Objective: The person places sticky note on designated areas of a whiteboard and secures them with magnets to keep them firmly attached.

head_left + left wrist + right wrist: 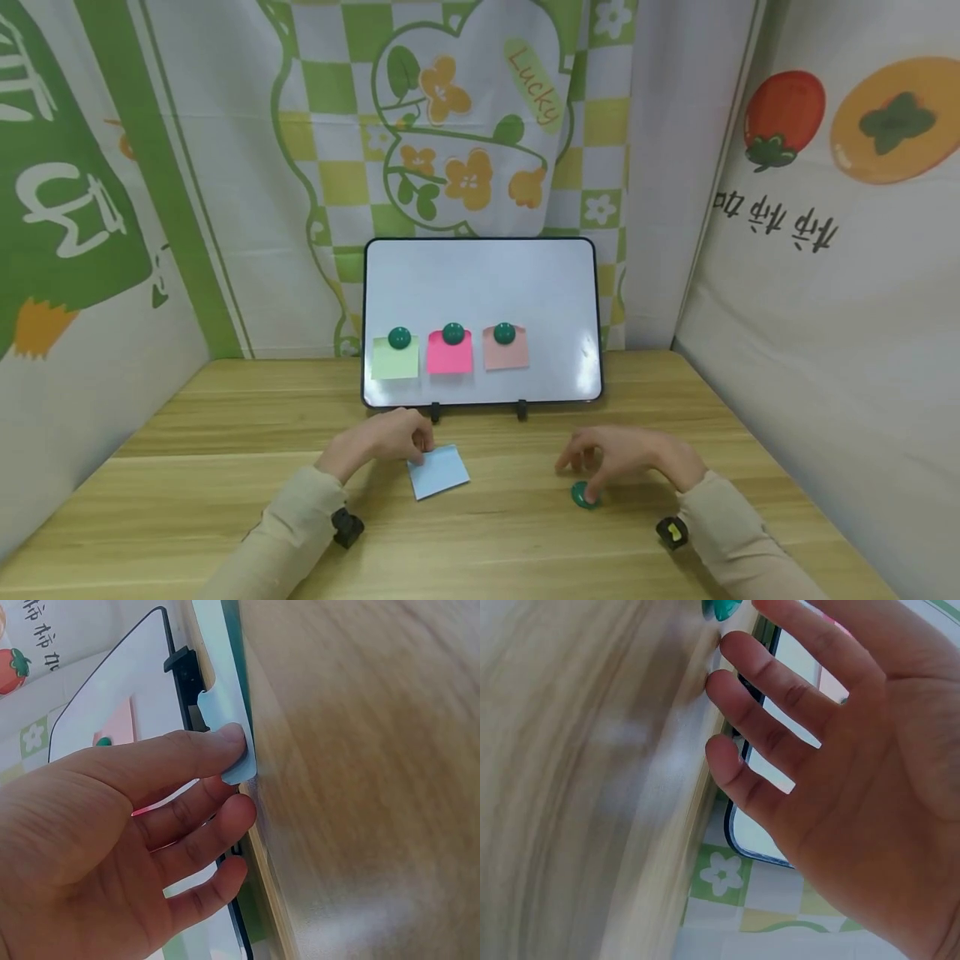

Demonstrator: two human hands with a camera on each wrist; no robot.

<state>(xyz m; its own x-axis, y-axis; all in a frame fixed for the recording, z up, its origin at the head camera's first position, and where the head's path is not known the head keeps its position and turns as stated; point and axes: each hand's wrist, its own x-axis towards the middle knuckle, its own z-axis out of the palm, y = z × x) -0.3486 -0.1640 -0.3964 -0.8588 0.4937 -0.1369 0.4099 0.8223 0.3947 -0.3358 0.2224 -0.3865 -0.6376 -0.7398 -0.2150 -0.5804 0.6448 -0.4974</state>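
My left hand (392,437) pinches the near corner of a light blue sticky note (440,473) between thumb and forefinger. In the left wrist view the thumb lies on the note (223,694), with the other fingers loosely bent beneath. My right hand (626,456) is low over the table at a round green magnet (581,496), its thumb touching it. The right wrist view shows relaxed, spread fingers (761,739), with the magnet (724,607) cut off at the top edge. The thumb tip is out of that view.
A whiteboard (480,283) stands at the back on black feet (522,409). Green, bright pink and dusty pink notes (506,354) hang low on it, each under a green magnet (453,333). Printed curtains (810,317) surround the wooden table (487,550).
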